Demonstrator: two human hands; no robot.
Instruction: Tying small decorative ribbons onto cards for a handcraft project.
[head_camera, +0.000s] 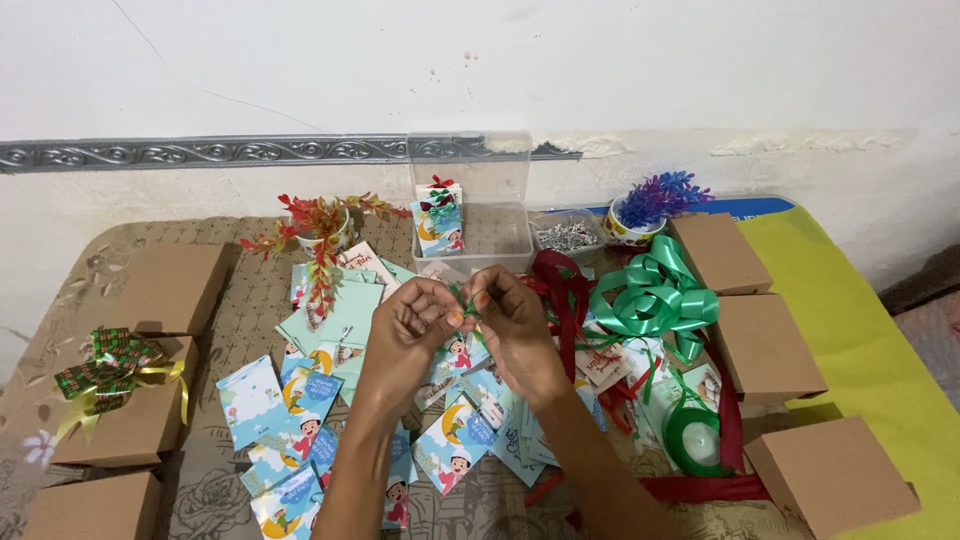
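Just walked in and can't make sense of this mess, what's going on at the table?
A person's left hand and right hand meet over the middle of the table, pinching a small piece of green ribbon between the fingertips. Illustrated cards lie scattered beneath them. Loose green ribbon and red ribbon are heaped to the right, brown cardboard boxes line both sides, and one box on the left carries a bow.

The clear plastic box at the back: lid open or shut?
Open. The clear plastic box has its lid standing upright against the wall.
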